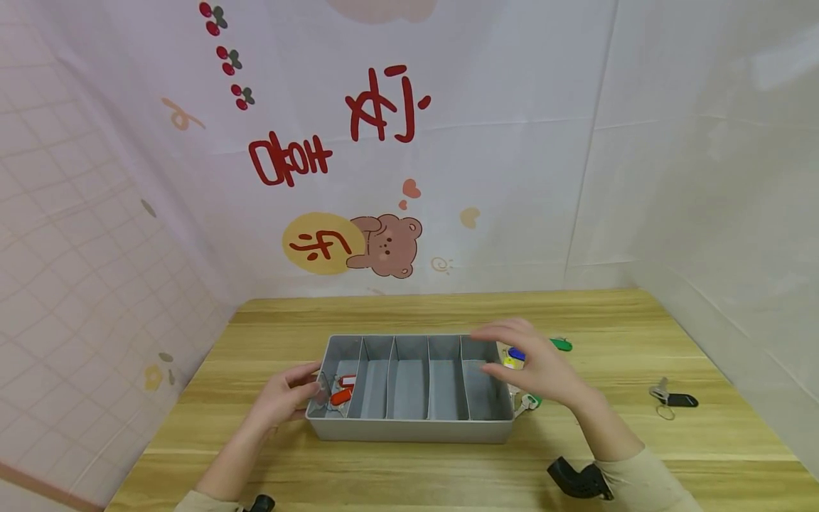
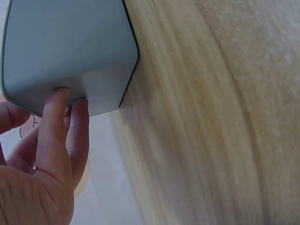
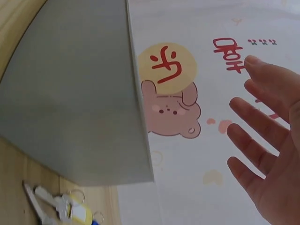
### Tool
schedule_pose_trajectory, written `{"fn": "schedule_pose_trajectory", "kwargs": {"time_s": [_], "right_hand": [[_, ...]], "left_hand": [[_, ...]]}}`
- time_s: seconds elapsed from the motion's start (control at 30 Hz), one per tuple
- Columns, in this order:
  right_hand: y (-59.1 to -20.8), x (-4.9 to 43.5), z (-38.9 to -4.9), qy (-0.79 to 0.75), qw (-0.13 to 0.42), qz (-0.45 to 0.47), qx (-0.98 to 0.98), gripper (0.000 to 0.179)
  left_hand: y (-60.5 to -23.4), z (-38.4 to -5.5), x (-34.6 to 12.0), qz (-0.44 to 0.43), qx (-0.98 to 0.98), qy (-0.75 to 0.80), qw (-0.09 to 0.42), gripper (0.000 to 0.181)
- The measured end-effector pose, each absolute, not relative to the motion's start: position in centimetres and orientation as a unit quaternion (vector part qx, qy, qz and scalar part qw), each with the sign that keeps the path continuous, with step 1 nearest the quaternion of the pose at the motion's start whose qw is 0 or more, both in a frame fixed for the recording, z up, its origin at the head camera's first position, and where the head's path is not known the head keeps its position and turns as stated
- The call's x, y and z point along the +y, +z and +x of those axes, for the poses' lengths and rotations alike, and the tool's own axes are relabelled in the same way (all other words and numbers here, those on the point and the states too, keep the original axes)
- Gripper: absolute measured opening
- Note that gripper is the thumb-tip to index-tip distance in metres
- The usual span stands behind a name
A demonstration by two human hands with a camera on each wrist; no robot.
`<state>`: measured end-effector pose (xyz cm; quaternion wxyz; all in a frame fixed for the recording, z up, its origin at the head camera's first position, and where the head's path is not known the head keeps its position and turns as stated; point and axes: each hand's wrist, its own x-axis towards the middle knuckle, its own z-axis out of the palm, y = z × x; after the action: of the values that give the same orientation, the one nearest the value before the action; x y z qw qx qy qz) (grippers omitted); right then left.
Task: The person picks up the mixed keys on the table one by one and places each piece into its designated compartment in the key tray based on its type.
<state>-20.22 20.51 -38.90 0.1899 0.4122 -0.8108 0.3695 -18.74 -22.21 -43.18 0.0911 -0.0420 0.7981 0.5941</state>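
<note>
A grey compartment tray with upright dividers stands on the table. My left hand holds its left end, fingertips against the outer wall and thumb at the rim. In the leftmost compartment lie keys with red key tags. Over the tray's right end hovers my right hand, fingers spread and nothing held. In the right wrist view that hand is apart from the tray wall. Beside the right end are keys with a yellow tag, a blue tag and green tags.
A key with a black tag lies farther right on the wooden table. Printed white cloth hangs behind the table and at both sides. Black wrist mounts show near the sleeves.
</note>
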Motion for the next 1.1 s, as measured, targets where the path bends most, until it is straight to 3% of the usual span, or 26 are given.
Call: {"fn": "schedule_pose_trajectory", "kwargs": {"time_s": [0.4,1.1], "right_hand": [[-40.0,24.3,-20.5,0.33,0.199,0.429,-0.817,0.065],[-43.4,28.4,-20.2,0.298,0.122,0.398,-0.859,0.068]], "left_hand": [[-43.1,-18.7,-22.2,-0.04,0.794,0.6,0.093,0.048],[-43.2,-18.5,-22.4,-0.027,0.793,0.602,0.084,0.05]]}}
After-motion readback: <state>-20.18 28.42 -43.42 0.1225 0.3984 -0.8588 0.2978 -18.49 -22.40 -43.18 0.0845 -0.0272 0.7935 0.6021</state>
